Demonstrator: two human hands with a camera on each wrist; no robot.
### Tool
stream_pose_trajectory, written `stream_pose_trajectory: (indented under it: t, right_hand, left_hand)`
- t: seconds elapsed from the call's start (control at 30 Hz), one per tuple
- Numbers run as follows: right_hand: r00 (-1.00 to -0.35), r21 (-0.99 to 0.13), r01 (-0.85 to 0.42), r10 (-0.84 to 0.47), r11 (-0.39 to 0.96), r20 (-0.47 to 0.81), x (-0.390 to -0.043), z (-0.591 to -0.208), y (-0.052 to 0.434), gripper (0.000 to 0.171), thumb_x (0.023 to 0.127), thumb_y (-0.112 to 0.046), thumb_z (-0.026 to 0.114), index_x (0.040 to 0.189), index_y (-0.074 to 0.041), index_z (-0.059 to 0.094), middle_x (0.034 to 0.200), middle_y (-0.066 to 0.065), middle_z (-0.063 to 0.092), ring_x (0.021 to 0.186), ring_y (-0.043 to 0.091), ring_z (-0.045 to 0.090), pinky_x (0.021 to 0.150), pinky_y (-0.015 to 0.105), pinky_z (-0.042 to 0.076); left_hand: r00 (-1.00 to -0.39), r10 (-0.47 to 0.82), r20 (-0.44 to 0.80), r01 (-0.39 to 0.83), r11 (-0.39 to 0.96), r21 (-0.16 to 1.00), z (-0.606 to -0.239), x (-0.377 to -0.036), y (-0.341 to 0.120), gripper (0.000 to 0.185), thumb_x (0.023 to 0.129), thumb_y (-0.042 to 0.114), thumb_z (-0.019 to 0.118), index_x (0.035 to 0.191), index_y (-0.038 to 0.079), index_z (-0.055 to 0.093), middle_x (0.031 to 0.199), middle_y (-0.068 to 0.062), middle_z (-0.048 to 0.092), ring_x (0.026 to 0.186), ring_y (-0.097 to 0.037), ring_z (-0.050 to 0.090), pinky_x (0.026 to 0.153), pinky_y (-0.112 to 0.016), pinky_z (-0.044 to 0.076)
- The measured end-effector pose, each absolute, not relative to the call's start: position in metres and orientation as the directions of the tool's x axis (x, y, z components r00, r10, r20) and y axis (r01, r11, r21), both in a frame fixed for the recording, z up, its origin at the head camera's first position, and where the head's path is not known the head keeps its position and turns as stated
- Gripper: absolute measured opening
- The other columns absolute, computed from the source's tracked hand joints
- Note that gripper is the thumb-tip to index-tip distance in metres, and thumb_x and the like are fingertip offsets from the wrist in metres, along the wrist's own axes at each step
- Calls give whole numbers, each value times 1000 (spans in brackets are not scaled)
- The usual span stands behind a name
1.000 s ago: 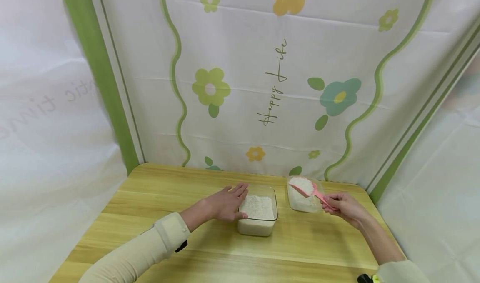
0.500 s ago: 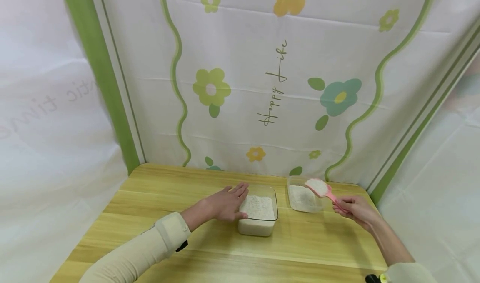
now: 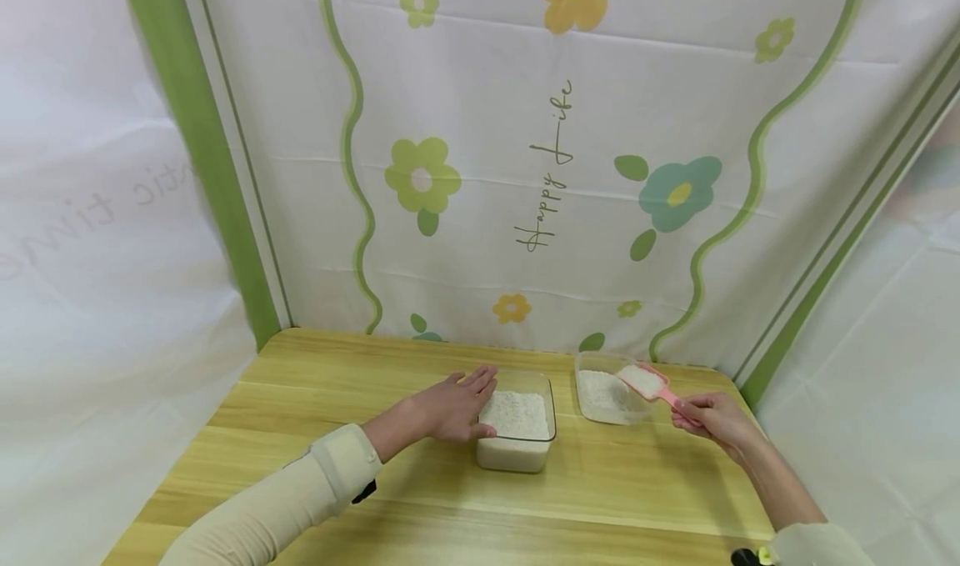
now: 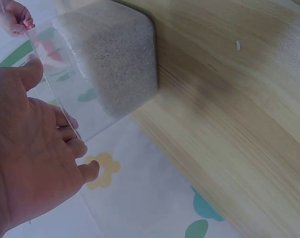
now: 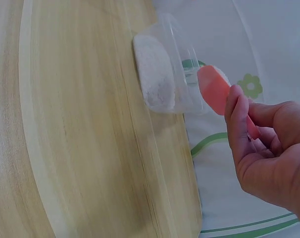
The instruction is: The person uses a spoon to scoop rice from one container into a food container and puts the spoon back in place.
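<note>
We see the right hand [image 3: 712, 420] at the far right of the table [image 3: 315, 399], its fingers curled round the handle of a pink scoop [image 3: 649, 383]. The scoop carries a heap of white grain and hangs over the right edge of the far clear container [image 3: 603, 395], which also holds white grain. In the right wrist view the scoop [image 5: 217, 89] sits just beside that container [image 5: 165, 74], with thumb and fingers pinching the handle.

The left hand [image 3: 450, 408] lies flat, fingers straight, against the left wall of the nearer clear container [image 3: 517, 441], which is filled with white grain. In the left wrist view the straight fingers [image 4: 66, 134] touch the clear wall of this container [image 4: 110, 64]; they do not wrap it.

The two containers stand near each other, apart, the nearer one to the left. A flowered cloth [image 3: 555, 174] rises behind the table.
</note>
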State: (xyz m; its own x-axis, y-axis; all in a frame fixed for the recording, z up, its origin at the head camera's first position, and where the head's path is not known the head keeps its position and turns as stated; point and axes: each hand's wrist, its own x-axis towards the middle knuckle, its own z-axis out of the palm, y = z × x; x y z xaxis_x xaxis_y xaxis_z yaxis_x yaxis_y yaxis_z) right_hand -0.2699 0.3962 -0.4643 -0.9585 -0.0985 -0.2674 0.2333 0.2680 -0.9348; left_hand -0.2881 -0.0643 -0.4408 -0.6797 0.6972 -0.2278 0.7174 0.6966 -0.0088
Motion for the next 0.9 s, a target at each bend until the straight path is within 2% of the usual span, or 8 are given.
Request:
stream_pose_trajectory:
  t: [0.1, 0.33, 0.57, 0.9]
  right_hand:
    - [-959, -934, 235, -91, 271, -267, -270, -464, 397, 34, 103, -6, 51, 119, 24, 55, 81, -1, 74, 74, 5, 73, 72, 19, 59]
    - [-966, -925, 222, -59, 310, -251, -269, -464, 398, 38, 103, -5, 51, 121, 28, 50, 79, -2, 74, 73, 4, 72, 70, 18, 58]
    - [-973, -915, 205, -28, 348, -228, -268, -465, 396, 34, 102, -4, 52, 116, 27, 53, 80, 2, 74, 71, 3, 71, 68, 18, 58]
    - [-979, -882, 190, 21, 431, -201, -267, -463, 392, 34, 103, -4, 51, 117, 27, 54, 80, 3, 73, 70, 4, 71, 68, 19, 59]
  left_hand:
    - [-680, 696, -230, 716, 698, -6, -441, -288, -64, 81, 102, 60, 37, 160, 6, 18, 169, -9, 7, 157, -23, 8, 124, -47, 23]
    - [-682, 694, -231, 715, 699, -11, -443, -289, -64, 81, 102, 60, 37, 160, 6, 18, 169, -10, 7, 157, -23, 7, 124, -47, 23]
    - [-684, 691, -234, 710, 704, 3, -443, -289, -64, 81, 102, 60, 37, 160, 7, 17, 170, -9, 6, 157, -22, 6, 124, -48, 22]
    - [-681, 697, -224, 714, 700, 10, -442, -289, -65, 81, 103, 59, 37, 160, 6, 17, 169, -10, 7, 157, -23, 7, 124, -48, 22]
